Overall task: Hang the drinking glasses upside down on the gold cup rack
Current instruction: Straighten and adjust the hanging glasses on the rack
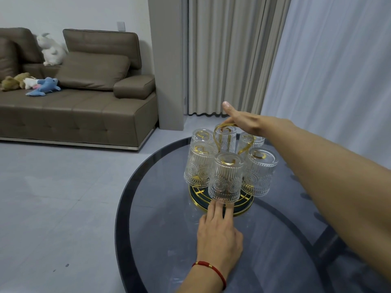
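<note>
Rack [232, 142]: gold wire, with a looped handle on top and a round dark base rimmed in gold, standing upright on the table [160, 240].
Glasses [226, 178]: six, clear, ribbed, with pressed flower rounds near the rims; all are hanging mouth-down on the rack's prongs, long axes near upright and leaning outward at the bottom, ringed around the handle.
Table: round, dark glossy glass, carrying the rack toward its far side.
Left hand [220, 235]: lying palm down on the table just in front of the rack, fingers together and straight, tips touching the base rim under the nearest glass; it is gripping nothing.
Right hand [243, 121]: reaching over the rack's top, fingers stretched flat, underside resting at the handle; whether it is closing on the loop I cannot tell.
Bracelet [209, 268]: red cord with gold beads, circling the left wrist.
</note>
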`<state>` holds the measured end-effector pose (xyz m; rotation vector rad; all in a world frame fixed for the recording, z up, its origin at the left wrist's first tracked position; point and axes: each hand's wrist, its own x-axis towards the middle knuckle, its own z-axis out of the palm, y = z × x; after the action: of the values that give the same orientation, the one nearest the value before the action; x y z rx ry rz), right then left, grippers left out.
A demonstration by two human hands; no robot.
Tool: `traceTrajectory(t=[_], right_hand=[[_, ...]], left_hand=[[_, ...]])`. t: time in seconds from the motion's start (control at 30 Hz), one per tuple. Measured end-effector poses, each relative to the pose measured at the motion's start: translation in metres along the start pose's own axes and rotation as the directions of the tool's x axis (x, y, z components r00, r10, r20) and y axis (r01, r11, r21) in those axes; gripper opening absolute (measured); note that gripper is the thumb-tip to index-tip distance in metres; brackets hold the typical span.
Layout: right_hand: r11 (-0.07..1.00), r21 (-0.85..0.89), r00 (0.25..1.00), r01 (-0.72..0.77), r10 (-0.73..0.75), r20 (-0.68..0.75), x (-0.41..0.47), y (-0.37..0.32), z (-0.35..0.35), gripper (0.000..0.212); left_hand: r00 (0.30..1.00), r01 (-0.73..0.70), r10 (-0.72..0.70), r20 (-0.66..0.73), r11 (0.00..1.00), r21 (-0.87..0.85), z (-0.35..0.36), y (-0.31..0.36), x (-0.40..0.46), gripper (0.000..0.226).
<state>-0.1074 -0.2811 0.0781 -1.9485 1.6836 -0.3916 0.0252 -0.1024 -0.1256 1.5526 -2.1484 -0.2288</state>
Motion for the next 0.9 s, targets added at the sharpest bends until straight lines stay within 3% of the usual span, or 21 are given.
traceTrajectory(t=[0.13, 0.23, 0.33, 0.47, 0.9], right_hand=[[0.997, -0.019, 0.992, 0.077, -0.079, -0.103, -0.006, 0.0, 0.0, 0.101], [0.972, -0.019, 0.947, 0.233, -0.231, -0.222, -0.012, -0.003, -0.002, 0.083], [0.947, -0.113, 0.932, 0.3, -0.316, -0.177, -0.016, -0.014, 0.003, 0.073], [0.94, -0.256, 0.973, 0.227, -0.231, 0.012, -0.016, -0.029, 0.016, 0.077], [0.993, -0.095, 0.994, 0.067, -0.058, 0.092, -0.009, -0.038, 0.008, 0.077]], left_hand=[[1.0, -0.001, 0.001, 0.0, 1.0, -0.005, -0.001, 0.0, 0.0, 0.067], [1.0, -0.004, 0.004, -0.005, 1.0, -0.009, -0.001, 0.0, 0.0, 0.068], [1.0, -0.006, 0.006, -0.005, 1.0, -0.006, -0.002, 0.001, -0.001, 0.068], [1.0, -0.015, 0.015, -0.007, 1.0, -0.001, -0.004, 0.001, -0.001, 0.069], [1.0, -0.022, 0.022, -0.018, 1.0, -0.002, -0.004, 0.001, 0.0, 0.071]])
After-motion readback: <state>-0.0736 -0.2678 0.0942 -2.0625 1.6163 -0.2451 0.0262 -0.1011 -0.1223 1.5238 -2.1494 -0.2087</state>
